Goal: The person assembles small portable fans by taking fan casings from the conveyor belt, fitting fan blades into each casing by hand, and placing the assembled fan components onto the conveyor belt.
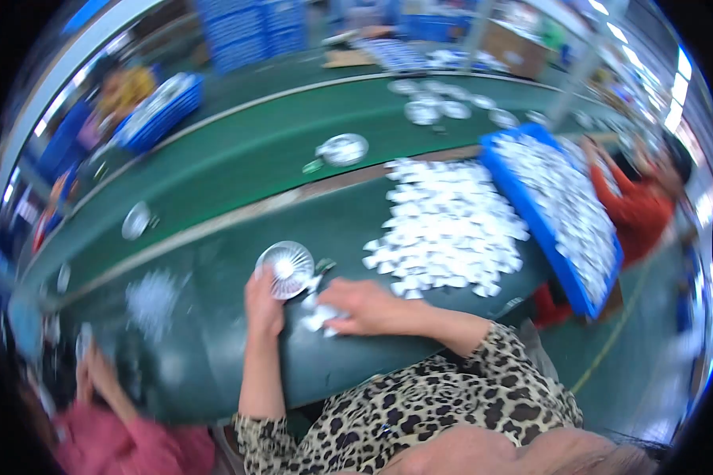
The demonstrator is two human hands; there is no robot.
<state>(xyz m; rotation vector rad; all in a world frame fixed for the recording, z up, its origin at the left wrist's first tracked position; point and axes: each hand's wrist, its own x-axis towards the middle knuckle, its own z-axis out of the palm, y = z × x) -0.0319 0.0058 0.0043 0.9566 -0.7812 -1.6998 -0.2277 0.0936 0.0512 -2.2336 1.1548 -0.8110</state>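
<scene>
My left hand grips a round, ribbed, pale disc by its near left edge, tilted up over the green work surface. Just right of the disc is a small green part; whether it is joined to the disc I cannot tell. My right hand is bent down at a few small white pieces beside the disc. Its fingers look closed around one, though they are blurred. A large heap of similar white pieces lies to the right.
Behind a raised strip runs a green belt carrying more discs. A blue tray full of white pieces stands at right, by a person in orange. A pale pile and a person in pink are at left.
</scene>
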